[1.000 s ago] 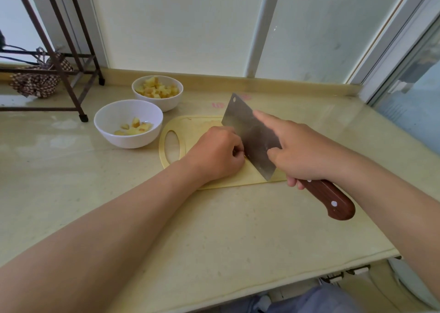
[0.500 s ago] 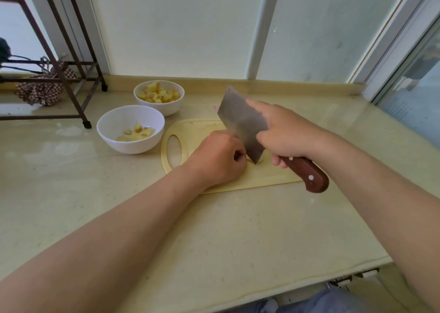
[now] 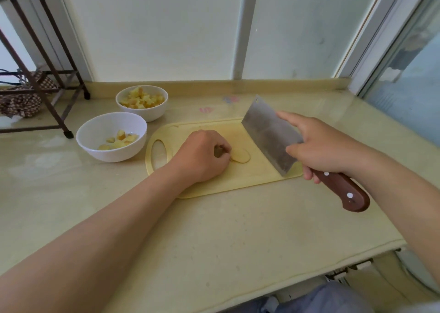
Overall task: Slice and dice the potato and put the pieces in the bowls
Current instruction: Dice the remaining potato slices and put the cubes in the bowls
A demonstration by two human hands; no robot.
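Left grip [image 3: 202, 155]: I see it curled onto potato slice [image 3: 241, 156], mid cutting board [image 3: 238, 184].
Right grip [image 3: 319, 146]: clamped on knife [image 3: 269, 131], over board's right end.

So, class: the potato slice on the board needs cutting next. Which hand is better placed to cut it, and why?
Right. The right hand grips the cleaver, its blade over the cutting board right of the potato slice. The left hand, fingers curled, holds that slice's edge and carries no tool.
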